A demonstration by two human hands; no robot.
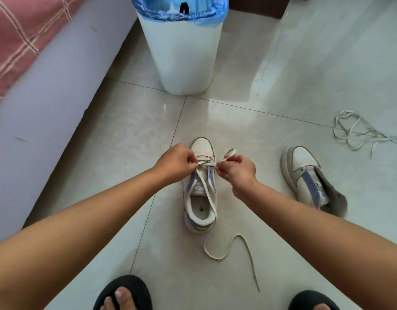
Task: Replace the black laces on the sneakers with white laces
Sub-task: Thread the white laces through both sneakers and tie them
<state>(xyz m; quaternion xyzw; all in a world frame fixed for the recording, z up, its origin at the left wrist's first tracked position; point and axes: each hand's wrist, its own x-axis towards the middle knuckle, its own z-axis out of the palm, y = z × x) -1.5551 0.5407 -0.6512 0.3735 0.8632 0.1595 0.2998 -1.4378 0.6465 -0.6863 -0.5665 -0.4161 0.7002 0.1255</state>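
- Presently, head view: sneaker point(200, 211) stands on the tiled floor point(249, 135) at centre, toe pointing far, partly threaded with a white lace point(209, 198).
- Left hand point(174, 161) pinches the lace at the left eyelets.
- Right hand point(236, 167) pinches a loop of the same lace at the right.
- Second sneaker point(309, 177), unlaced, lies right.
- Spare white lace point(358, 133) far right; bin point(181, 45) far centre.

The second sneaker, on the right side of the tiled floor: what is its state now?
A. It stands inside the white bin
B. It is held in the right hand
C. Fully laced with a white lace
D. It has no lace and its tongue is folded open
D: the second sneaker lies unlaced on the tiled floor, its eyelets empty and no hand on it.
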